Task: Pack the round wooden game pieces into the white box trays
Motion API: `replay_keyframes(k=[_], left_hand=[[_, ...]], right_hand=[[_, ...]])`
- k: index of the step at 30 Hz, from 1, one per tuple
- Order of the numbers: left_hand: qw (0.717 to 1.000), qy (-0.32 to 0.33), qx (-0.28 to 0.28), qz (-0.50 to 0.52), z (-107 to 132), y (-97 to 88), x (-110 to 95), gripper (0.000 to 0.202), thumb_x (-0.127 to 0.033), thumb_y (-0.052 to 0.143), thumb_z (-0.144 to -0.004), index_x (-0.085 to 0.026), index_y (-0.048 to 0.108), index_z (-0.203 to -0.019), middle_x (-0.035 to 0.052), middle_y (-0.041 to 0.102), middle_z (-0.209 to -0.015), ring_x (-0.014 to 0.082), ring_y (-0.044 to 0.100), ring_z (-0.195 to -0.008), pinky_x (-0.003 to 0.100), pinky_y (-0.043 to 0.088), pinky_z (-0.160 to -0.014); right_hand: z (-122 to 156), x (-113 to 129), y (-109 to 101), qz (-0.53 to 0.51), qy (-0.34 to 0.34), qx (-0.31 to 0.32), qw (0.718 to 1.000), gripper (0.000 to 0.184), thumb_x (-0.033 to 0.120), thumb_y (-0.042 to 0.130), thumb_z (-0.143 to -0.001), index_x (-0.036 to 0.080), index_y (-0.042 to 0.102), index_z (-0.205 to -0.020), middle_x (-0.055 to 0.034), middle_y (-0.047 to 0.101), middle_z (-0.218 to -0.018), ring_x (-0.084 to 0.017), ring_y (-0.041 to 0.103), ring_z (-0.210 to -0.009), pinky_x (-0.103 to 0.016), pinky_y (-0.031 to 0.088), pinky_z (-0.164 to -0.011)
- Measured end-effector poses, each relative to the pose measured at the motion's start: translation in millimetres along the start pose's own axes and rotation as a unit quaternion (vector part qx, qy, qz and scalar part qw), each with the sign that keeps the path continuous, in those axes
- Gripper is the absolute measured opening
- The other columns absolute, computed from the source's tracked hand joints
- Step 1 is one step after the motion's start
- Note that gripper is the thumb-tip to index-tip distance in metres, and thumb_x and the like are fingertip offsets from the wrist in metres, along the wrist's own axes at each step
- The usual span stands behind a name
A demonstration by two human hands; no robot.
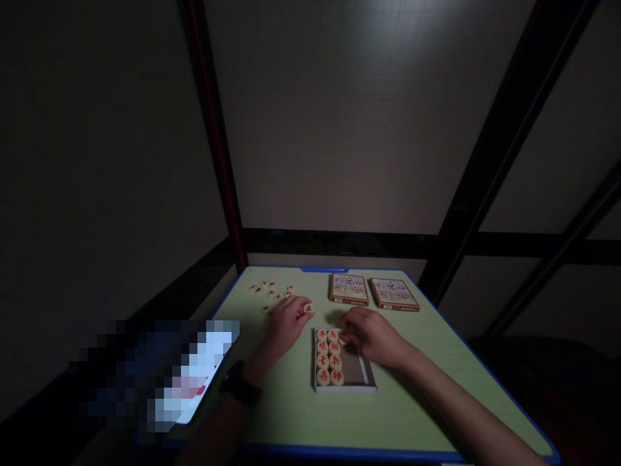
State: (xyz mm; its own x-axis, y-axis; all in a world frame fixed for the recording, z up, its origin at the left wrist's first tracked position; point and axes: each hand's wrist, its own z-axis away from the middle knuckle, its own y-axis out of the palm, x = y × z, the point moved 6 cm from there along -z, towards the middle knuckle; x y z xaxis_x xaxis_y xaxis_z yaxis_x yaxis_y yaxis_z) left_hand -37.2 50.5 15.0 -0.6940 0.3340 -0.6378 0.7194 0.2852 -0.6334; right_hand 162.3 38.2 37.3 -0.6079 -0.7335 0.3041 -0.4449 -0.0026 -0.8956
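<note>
My left hand (pixel 287 322) rests on the green table (pixel 412 401) with its fingers pinched on a round wooden chess piece (pixel 307 309) marked in black. Behind it lie several loose pieces (pixel 270 290). My right hand (pixel 372 335) is curled over the far right corner of an open box (pixel 367 378) and its fingertips touch a piece (pixel 342 338) there. Several pieces with red characters (pixel 328 356) sit in two columns in the left half of the box. The right half shows bare bottom.
Two flat boxes, one (pixel 348 288) and another (pixel 394 294), lie side by side at the table's far edge. A lit phone screen (pixel 194 382) overhangs the near left corner. Dark metal bars (pixel 480 155) and a wall stand behind the table. The room is dim.
</note>
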Motion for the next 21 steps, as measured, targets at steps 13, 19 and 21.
replay_keyframes(k=[13, 19, 21], left_hand=[[0.932, -0.074, 0.146, 0.324, 15, 38.9, -23, 0.029, -0.019, 0.079, -0.067, -0.016, 0.067, -0.094, 0.0023, 0.074, -0.084, 0.0162, 0.07, -0.08, 0.028, 0.057, -0.075], [0.95, -0.045, 0.14, 0.275, 15, 33.5, -28, 0.019, -0.023, 0.072, -0.077, -0.017, 0.068, -0.095, 0.0037, 0.075, -0.086, 0.0174, 0.071, -0.083, 0.028, 0.056, -0.076], [0.972, -0.014, 0.114, 0.203, 14, 25.6, -31, 0.014, -0.025, 0.067, -0.082, -0.018, 0.07, -0.093, 0.004, 0.075, -0.087, 0.0167, 0.07, -0.082, 0.027, 0.055, -0.076]], right_hand=[[4, 18, 14, -0.005, -0.112, -0.11, 0.988, 0.03, 0.035, 0.051, -0.1, 0.022, 0.067, -0.122, -0.0091, 0.067, -0.098, -0.019, 0.065, -0.086, -0.028, 0.052, -0.075], [3, 16, 2, -0.07, -0.093, -0.1, 0.988, 0.028, 0.034, 0.052, -0.1, 0.019, 0.074, -0.107, -0.0094, 0.071, -0.094, -0.018, 0.066, -0.083, -0.027, 0.051, -0.075], [2, 10, -3, -0.077, -0.062, -0.071, 0.993, 0.024, 0.031, 0.055, -0.098, 0.019, 0.076, -0.1, -0.0082, 0.072, -0.089, -0.018, 0.066, -0.08, -0.027, 0.051, -0.073]])
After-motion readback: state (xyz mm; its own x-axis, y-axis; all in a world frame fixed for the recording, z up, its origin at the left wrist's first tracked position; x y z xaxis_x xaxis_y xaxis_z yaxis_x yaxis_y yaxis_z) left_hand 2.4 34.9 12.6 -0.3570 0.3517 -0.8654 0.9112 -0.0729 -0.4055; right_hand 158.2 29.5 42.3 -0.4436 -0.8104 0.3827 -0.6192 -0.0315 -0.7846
